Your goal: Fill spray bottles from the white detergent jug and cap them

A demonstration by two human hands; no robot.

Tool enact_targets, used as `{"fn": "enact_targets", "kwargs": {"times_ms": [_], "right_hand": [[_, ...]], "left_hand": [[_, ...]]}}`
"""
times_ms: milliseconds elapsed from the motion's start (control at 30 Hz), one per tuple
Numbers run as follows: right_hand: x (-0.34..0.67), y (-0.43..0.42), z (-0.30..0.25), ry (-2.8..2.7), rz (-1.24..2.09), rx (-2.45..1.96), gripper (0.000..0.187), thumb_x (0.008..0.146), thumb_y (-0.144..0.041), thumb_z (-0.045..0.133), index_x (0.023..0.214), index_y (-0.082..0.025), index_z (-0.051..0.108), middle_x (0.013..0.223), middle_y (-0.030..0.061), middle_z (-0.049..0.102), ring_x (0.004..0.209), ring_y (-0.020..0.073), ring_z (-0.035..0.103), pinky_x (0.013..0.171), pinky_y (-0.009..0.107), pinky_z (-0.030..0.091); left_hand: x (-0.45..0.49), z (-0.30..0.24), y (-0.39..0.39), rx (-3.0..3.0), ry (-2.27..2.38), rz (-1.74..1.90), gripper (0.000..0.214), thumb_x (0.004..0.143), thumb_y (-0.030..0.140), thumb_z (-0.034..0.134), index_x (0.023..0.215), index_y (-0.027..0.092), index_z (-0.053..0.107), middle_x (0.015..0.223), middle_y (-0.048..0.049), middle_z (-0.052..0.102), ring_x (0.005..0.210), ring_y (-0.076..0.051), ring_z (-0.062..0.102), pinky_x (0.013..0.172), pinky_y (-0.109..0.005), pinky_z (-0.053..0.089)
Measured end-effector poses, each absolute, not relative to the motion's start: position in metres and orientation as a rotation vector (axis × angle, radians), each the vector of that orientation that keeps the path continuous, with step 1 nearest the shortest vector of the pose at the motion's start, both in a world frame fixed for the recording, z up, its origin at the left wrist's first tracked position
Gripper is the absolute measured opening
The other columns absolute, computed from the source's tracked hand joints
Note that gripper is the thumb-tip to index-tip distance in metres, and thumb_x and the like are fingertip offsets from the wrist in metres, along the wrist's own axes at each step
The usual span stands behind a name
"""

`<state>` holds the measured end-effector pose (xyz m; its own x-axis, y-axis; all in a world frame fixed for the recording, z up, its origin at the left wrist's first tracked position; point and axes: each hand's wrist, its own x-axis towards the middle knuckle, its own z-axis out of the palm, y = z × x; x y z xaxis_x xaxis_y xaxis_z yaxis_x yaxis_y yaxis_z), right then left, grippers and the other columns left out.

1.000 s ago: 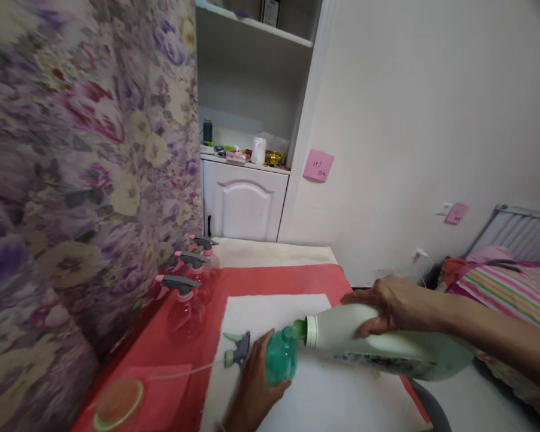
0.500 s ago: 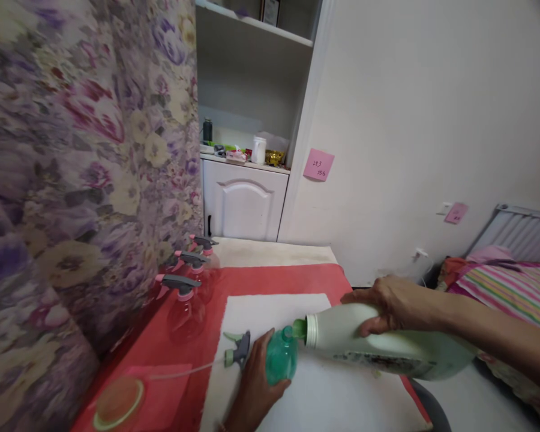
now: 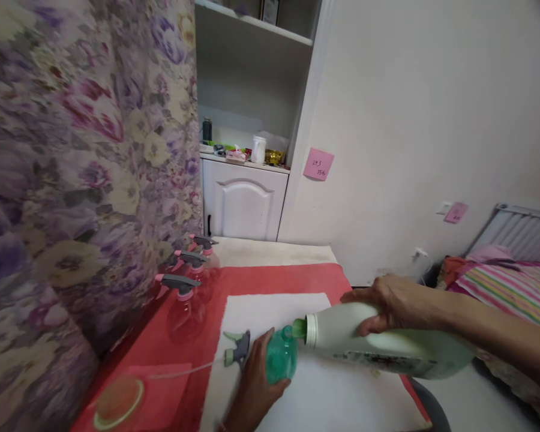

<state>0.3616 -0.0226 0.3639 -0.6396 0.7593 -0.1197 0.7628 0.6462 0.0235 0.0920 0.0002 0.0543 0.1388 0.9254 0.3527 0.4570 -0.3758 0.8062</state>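
My right hand (image 3: 393, 303) grips a large pale green jug (image 3: 387, 345) near its neck, tipped on its side. The jug's green spout rests at the mouth of a small teal spray bottle (image 3: 279, 358). My left hand (image 3: 256, 381) is wrapped round that teal bottle, holding it on a white cloth (image 3: 270, 312). The bottle's green and grey trigger head (image 3: 238, 350) lies loose on the cloth just left of my left hand, its thin tube trailing to the left.
Three pink spray bottles (image 3: 186, 303) with grey triggers stand along a floral curtain (image 3: 81, 180) on the red table cover (image 3: 270, 279). A round green-rimmed lid (image 3: 118, 403) lies at the near left. A white cabinet (image 3: 243, 201) stands behind; a striped bed (image 3: 508, 291) is at right.
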Motion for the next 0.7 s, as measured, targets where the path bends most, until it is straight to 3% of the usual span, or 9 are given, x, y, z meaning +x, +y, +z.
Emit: {"fn": "enact_targets", "kwargs": {"times_ms": [433,700], "right_hand": [[0.3615,-0.0218,0.3645,2.738,-0.022,1.268,0.059,0.086,-0.065,0.054,0.124,-0.022,0.064,0.061,0.0021,0.070,0.046,0.0129,0.055,0.047,0.024,0.029],[0.3619,-0.0224,0.3641,2.752,-0.047,1.268,0.056,0.086,-0.063,0.056,0.122,-0.022,0.065,0.065,0.0031,0.071,0.048,0.0143,0.059,0.048,0.025,0.030]], "left_hand": [[0.0916,0.0535,-0.0004,1.928,1.320,1.146,0.087,0.059,0.016,0.064,0.141,0.019,0.035,0.143,-0.0146,0.048,0.135,-0.031,0.044,0.114,-0.049,0.034],[0.0915,0.0573,-0.0014,1.898,1.324,1.198,0.086,0.057,0.014,0.065,0.139,0.018,0.042,0.140,-0.0133,0.053,0.133,-0.031,0.047,0.113,-0.047,0.037]]}}
